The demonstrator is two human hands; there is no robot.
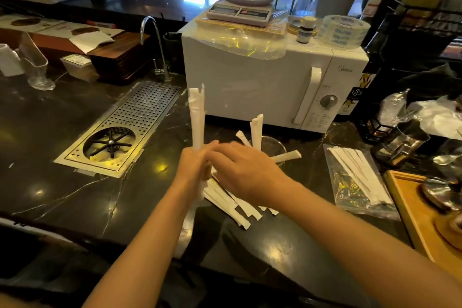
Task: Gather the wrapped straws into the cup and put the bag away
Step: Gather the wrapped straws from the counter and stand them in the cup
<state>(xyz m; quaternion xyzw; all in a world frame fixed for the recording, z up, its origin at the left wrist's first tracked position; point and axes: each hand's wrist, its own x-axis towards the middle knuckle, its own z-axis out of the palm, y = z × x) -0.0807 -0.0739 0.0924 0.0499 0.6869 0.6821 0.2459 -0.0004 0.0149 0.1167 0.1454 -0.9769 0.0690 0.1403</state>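
My left hand [191, 166] grips an upright bundle of white paper-wrapped straws [197, 120] above the dark counter. My right hand [243, 170] is beside it, fingers touching the bundle's lower part. Under both hands lies a loose pile of wrapped straws [231, 204] on the counter. Behind my right hand stands a clear glass cup [273, 149] with a few wrapped straws [257, 130] sticking out of it. To the right lies a clear plastic bag [355, 180] with several wrapped straws still inside.
A white microwave [262, 82] with a scale [241, 9] and a tape roll [342, 30] on top stands behind the cup. A metal rinser tray [125, 127] and tap [156, 45] are at the left. A wooden tray [412, 212] and metal pitcher [400, 144] sit at the right.
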